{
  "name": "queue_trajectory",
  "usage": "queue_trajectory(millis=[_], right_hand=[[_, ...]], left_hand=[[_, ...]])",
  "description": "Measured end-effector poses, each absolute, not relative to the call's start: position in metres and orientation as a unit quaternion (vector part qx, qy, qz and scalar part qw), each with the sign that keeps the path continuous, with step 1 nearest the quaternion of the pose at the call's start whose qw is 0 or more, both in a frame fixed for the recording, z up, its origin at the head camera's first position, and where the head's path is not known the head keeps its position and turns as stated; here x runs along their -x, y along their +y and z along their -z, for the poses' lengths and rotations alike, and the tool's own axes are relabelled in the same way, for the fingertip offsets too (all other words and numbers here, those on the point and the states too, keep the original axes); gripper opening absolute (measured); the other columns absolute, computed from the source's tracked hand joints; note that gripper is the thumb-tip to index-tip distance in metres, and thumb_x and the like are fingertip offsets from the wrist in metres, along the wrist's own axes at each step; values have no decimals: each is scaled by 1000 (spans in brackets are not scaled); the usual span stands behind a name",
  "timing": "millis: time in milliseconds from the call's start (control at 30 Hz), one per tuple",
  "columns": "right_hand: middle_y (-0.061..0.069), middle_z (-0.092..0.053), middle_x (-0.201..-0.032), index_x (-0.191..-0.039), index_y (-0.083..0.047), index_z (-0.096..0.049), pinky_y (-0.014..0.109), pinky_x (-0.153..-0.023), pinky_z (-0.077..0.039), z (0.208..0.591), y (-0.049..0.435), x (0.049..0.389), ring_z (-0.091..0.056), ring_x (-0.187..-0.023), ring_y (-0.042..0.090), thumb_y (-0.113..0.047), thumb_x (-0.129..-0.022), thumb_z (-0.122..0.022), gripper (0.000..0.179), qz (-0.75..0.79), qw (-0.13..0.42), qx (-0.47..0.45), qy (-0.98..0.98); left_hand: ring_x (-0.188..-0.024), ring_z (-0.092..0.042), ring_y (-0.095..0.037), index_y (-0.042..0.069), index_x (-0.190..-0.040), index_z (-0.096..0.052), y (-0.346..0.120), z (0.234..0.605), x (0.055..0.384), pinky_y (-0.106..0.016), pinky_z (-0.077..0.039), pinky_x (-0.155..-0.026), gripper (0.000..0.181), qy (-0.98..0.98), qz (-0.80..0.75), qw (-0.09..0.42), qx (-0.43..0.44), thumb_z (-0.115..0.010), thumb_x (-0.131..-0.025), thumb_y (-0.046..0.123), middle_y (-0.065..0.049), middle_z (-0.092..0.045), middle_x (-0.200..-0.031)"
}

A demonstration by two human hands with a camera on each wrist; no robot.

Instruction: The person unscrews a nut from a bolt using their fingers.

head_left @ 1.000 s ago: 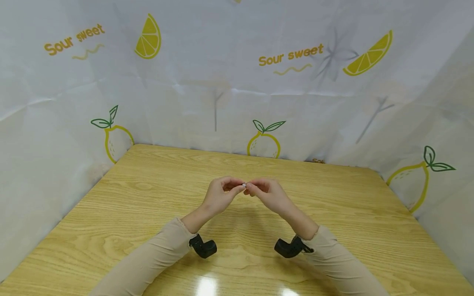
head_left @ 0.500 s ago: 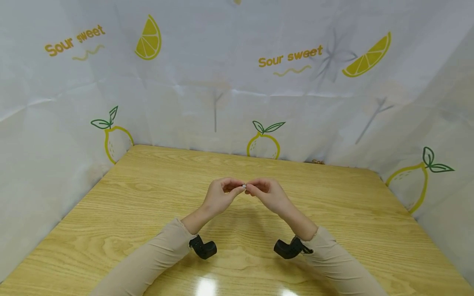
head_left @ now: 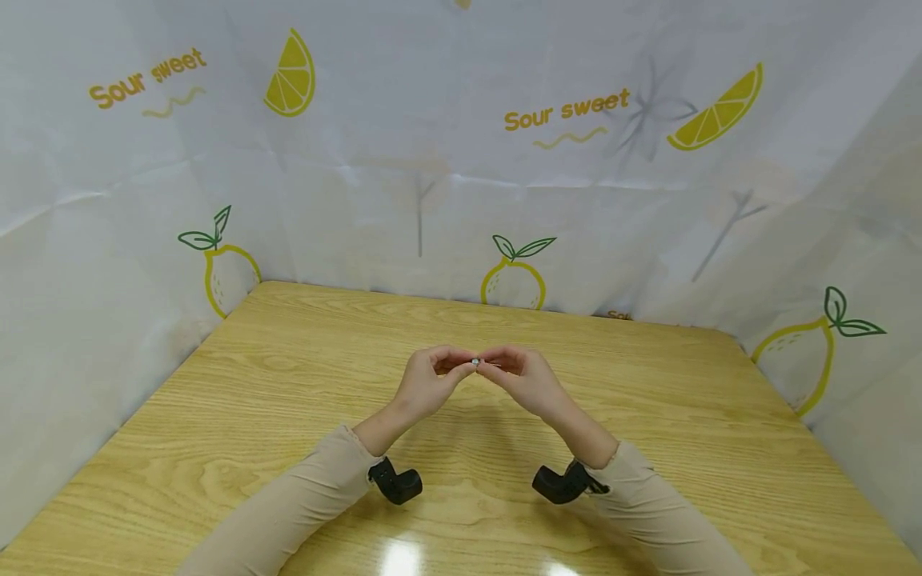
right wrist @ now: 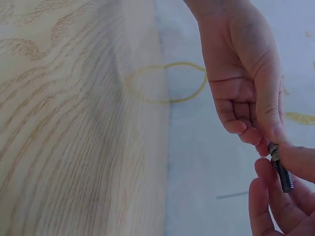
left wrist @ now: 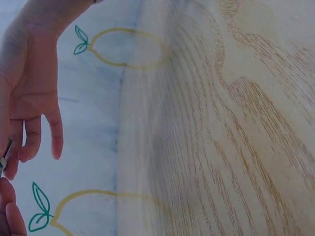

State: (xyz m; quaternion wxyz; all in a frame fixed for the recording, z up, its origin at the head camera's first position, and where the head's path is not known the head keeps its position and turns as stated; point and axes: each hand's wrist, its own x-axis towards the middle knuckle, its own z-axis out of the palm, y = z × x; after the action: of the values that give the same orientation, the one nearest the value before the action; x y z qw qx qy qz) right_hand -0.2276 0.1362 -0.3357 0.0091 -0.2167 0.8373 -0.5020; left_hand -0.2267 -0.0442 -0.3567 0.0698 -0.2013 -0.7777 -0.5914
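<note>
A small dark metal bolt (right wrist: 285,179) is held between both hands, its threaded shank pointing into the hollow of the right hand. What looks like a nut (right wrist: 274,155) sits round it near the fingertips. The left hand (head_left: 428,380) pinches the bolt's upper end between thumb and fingers; in the right wrist view this left hand (right wrist: 241,64) comes from the top. The right hand (head_left: 533,380) has thumb and fingertips round the nut-like part. In the left wrist view the right hand (left wrist: 34,83) hides most of the bolt (left wrist: 4,161).
Both hands are raised over a wood-grain table (head_left: 288,416). A white curtain (head_left: 403,96) with lemon prints surrounds its back and sides. Black wrist mounts (head_left: 396,482) hang below the beige sleeves (head_left: 295,496).
In the head view the right fingers have straightened somewhat, and the thin shank now shows between right thumb and fingers. The left hand stays in nearly the same place.
</note>
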Motion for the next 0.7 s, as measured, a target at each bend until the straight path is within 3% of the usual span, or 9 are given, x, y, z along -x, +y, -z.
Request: queue_trajectory(millis=[133,267,400,533,700], right_hand=[[16,-63,-113,-115,-4,-58,52,-100,-42,335,137,228,-60,-105,29,-17,-87,-66,32,508,4,212,835],[18,-64,-112,-119,-2,-57,48,-94,-48,335,137,228,-60,-105,35,-22,-93,-59,33,507,21,214,834],[18,-66,-107,-113,-1,-62,42,-88,-52,337,136,229,-62,-101,35,-22,-96,-54,29,501,25,217,837],[16,-66,-107,-108,-3,-63,44,-94,-49,339,136,229,-62,-102,30,-15,-89,-64,23,507,-3,212,835],[16,-63,-114,-117,-3,-58,50,-100,-43,338,137,229,-60,-105,29,-18,-88,-66,33,518,-2,209,829]], left_hand=[[-86,-66,-25,2,-100,-70,-44,357,227,-20,-52,-71,17,-776,591,75,205,-64,-88,13,-15,-70,-97],[-86,-66,-23,4,-101,-70,-44,358,227,-21,-53,-73,17,-776,591,76,206,-65,-88,14,-14,-70,-98],[-87,-66,-22,3,-101,-70,-44,359,227,-22,-53,-74,16,-777,590,76,208,-64,-88,13,-13,-70,-98],[-88,-66,-23,3,-100,-70,-44,359,227,-20,-53,-73,16,-775,593,74,204,-64,-88,12,-14,-70,-98],[-87,-66,-23,3,-100,-70,-44,359,227,-19,-53,-72,16,-775,593,75,206,-64,-88,12,-14,-70,-97]])
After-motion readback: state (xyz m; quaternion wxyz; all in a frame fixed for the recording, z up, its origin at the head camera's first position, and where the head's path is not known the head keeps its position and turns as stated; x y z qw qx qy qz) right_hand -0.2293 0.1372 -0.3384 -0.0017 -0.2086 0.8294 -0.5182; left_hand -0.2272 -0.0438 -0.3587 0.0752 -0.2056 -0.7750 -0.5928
